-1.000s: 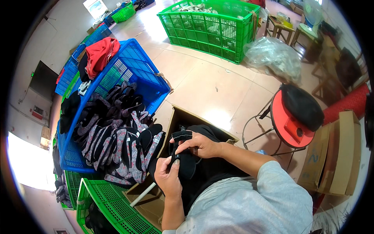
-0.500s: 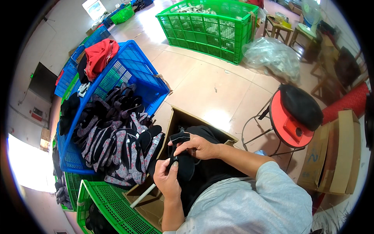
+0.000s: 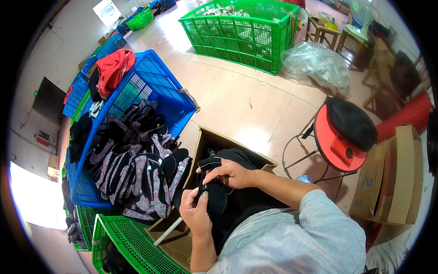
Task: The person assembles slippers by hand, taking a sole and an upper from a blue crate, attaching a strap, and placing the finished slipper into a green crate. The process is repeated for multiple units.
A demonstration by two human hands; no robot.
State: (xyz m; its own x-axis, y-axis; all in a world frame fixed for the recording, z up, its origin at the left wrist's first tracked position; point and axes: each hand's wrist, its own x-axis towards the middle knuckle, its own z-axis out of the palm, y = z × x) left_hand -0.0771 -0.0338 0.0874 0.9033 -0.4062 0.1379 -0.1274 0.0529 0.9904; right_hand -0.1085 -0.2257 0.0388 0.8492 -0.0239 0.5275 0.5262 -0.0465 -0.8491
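A soft black cloth item [image 3: 218,201] with a rounded flap and a narrow strap, perhaps a cap, is held before my body. My left hand [image 3: 196,212] pinches its near edge between thumb and fingers. Just above and to the right, my right hand [image 3: 233,173] is closed on the strap, whose loose end sticks out past the fingers. The thumbs are close together over a small dark part that I cannot make out. Under my hands stands an open cardboard box [image 3: 200,141] with more black cloth in it.
To the left, a blue crate [image 3: 157,66] holds stacked black-and-floral cloth items [image 3: 137,178], with red cloth [image 3: 114,71] over its rim. A green crate [image 3: 123,228] is near my left forearm. Right, a red stool [image 3: 337,148] carries a black cloth item. A large green crate [image 3: 237,39] stands ahead.
The view has shifted very slightly. Both hands keep the same hold on the black cloth item, with only slight movement of the fingers and strap.
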